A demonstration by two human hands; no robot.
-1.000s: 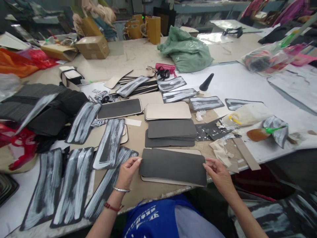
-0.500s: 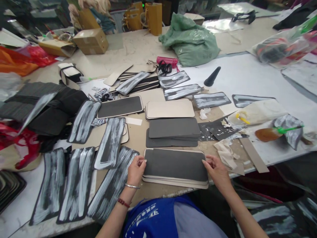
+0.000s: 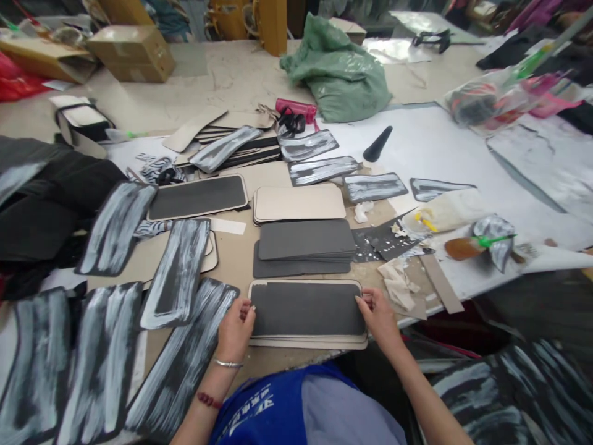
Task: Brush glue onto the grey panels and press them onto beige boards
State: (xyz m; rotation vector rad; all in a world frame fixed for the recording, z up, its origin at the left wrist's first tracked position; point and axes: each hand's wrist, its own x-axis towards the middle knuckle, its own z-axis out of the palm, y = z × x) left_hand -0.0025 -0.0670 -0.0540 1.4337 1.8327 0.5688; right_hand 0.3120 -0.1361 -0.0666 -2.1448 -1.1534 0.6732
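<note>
Now the dark-grey rectangular sheet [image 3: 308,309] is sitting squarer on the cream round-cornered panel [image 3: 306,339], seemingly aligned; left hand [image 3: 235,330] and right hand [image 3: 380,318] are curling at its ends, grip unclear.

soft light; glare on far sheet [image 3: 393,52]; blurred edges

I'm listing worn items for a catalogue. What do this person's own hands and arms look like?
The left hand and right hand wear no gloves. The left arm has a silver bangle at the wrist and, farther up, a dark red beaded bracelet. The right arm shows no band. No sleeve is visible on either.
</note>
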